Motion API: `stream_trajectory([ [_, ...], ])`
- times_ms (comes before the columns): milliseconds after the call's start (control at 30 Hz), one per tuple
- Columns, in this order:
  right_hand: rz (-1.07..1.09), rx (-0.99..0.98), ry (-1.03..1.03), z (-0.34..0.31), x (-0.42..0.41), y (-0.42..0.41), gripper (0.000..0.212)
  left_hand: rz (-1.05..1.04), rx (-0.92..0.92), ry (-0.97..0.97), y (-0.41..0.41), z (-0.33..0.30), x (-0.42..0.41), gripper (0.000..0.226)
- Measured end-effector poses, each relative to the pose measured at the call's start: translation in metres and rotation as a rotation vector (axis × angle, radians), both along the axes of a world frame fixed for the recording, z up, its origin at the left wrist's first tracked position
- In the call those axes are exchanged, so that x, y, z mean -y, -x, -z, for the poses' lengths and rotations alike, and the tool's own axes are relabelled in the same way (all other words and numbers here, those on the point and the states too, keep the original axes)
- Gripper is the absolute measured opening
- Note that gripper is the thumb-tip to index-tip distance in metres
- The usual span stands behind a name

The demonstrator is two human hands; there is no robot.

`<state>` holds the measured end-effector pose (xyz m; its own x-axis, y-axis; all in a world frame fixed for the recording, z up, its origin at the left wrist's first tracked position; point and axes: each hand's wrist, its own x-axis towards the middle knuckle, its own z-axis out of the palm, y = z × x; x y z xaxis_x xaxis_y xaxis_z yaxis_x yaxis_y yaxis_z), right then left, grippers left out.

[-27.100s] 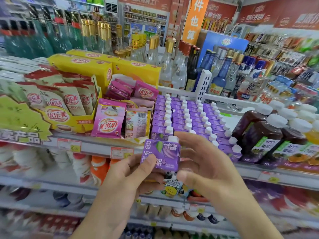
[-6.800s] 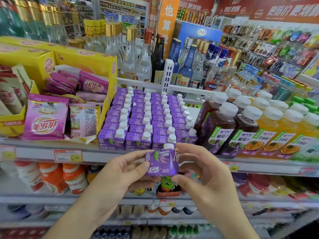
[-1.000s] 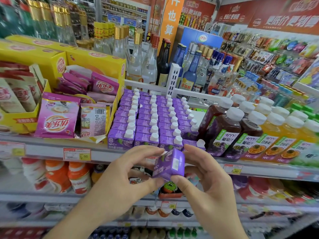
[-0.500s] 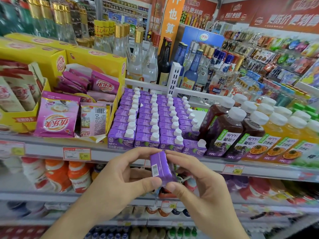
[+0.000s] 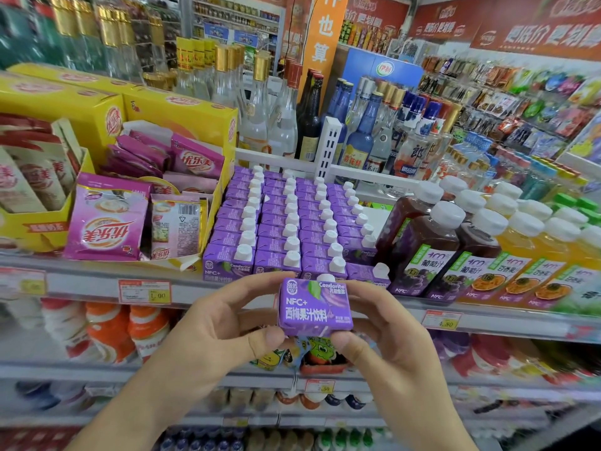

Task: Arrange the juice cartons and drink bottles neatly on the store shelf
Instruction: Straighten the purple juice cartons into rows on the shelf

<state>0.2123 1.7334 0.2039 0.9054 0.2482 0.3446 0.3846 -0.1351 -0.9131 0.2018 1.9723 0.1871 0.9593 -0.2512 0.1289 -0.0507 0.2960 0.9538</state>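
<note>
Both hands held one purple juice carton (image 5: 314, 305) in front of the shelf edge (image 5: 97, 281), its printed face turned toward the camera and its white cap at the top. The left hand (image 5: 224, 333) gripped it from the left side: its thumb pressed up under the lower left corner, and its curled forefinger lay along the top left edge. The right hand (image 5: 387, 340) mirrored this, thumb under the lower right corner and fingers curled behind the right side. The carton sat between the two thumbs and forefingers, just below the front row of matching purple cartons (image 5: 279, 229) on the shelf. Dark grape juice bottles (image 5: 422, 245) stood beyond the right fingers.
</note>
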Motion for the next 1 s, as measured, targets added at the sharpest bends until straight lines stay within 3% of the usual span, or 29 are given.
stream_trajectory([
  [200,0.093,-0.039,0.013,-0.004,-0.008,0.001,0.037,-0.099,-0.047,-0.043,-0.001,-0.004,0.000,0.042],
  [333,0.172,0.000,0.071,-0.004,-0.009,0.003,0.037,-0.050,-0.079,-0.111,-0.001,-0.004,-0.003,0.039],
  [567,0.064,0.151,0.052,-0.010,-0.006,0.005,0.057,-0.008,-0.053,-0.194,-0.005,-0.001,-0.006,0.054],
  [800,0.000,0.146,0.030,-0.010,0.005,0.004,0.062,-0.027,-0.116,-0.138,-0.014,-0.005,0.007,0.045],
  [1000,0.001,0.125,0.117,-0.010,0.027,-0.003,0.063,0.033,-0.040,-0.363,-0.024,-0.020,0.016,0.046],
])
